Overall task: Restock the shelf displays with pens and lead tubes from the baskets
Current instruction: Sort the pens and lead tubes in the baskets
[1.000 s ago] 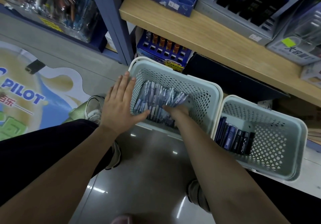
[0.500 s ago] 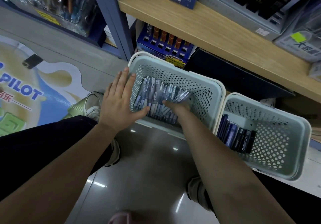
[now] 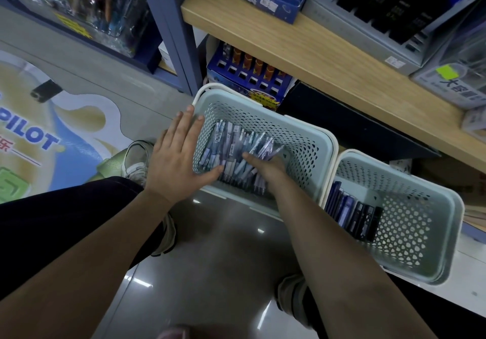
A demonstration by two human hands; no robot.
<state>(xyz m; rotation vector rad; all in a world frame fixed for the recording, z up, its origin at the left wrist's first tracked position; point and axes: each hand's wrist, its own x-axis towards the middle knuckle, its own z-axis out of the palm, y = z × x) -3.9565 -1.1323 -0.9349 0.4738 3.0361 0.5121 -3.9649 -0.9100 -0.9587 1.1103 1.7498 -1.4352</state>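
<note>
While L hand (image 3: 178,159) steadies basket (image 3: 310,138) | pens (image 3: 236,152) under R grip (image 3: 265,165)

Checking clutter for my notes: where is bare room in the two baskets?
The right basket is bare right of its dark packs. The left basket is crowded: pens cover its floor, right hand among them.

Glossy grey floor (image 3: 210,265) carries two perforated pale baskets side by side: the pen basket (image 3: 307,138) and the tube basket (image 3: 426,236)
</note>
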